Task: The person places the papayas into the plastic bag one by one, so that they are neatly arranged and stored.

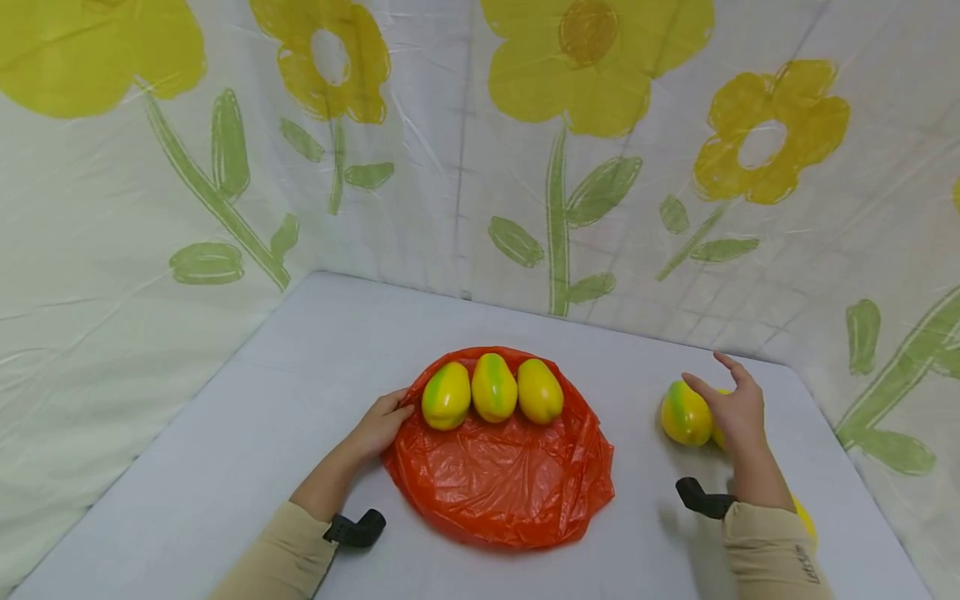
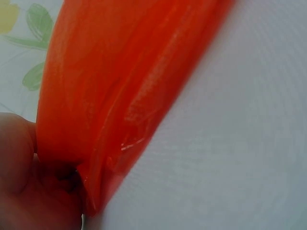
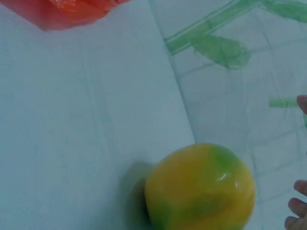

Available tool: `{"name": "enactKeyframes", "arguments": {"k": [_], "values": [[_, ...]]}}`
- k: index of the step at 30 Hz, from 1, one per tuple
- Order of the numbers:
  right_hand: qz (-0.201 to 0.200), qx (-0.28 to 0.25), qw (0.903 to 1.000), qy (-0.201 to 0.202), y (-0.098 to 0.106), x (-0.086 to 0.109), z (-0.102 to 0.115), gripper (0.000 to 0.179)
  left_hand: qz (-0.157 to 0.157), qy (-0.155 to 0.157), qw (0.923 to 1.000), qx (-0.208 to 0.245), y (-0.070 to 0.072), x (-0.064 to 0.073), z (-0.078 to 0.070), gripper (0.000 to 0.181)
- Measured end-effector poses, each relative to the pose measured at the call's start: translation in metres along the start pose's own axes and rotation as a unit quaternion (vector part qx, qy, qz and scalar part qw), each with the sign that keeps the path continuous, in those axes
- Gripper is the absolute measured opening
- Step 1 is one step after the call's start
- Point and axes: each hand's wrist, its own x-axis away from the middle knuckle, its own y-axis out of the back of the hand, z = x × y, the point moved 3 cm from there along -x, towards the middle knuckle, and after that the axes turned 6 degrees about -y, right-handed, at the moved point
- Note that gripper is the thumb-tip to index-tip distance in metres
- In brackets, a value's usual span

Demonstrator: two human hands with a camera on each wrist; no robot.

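Note:
A red plastic bag [image 1: 491,483] lies spread with its mouth open, and three glossy yellow papaya-like fruits with green streaks, one of them the middle fruit [image 1: 494,388], sit in a row at its far side. My left hand [image 1: 381,427] pinches the bag's left rim; in the left wrist view the thumb and fingers [image 2: 53,191] close on the red plastic [image 2: 110,86]. On the right, my right hand [image 1: 738,408] is raised with thumb and fingers spread, holding nothing. Beside it stands a yellow-green fruit [image 1: 686,414], with a second one partly hidden behind the hand.
Another yellow fruit [image 1: 806,521] shows from behind the right sleeve. The pale table [image 1: 247,450] ends at a wall sheet [image 1: 420,208] printed with yellow flowers. Black wrist mounts [image 1: 356,529] stick out from both forearms.

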Motion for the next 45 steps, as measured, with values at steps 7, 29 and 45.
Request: {"name": "enactKeyframes", "arguments": {"k": [7,29,45], "values": [[0.013,0.003,0.9996,-0.023,0.001,-0.002,-0.005,0.08,0.0,-0.007,1.0,-0.003,0.001,0.0,0.001,0.044],[0.054,0.027,0.9977,-0.03,-0.019,-0.007,-0.021,0.082,0.005,-0.002,0.9999,0.009,0.001,0.0,0.0,0.041],[0.083,0.072,0.9936,-0.028,-0.032,-0.006,-0.027,0.083,0.003,0.003,0.9999,0.013,0.001,-0.001,0.002,0.042]]}}
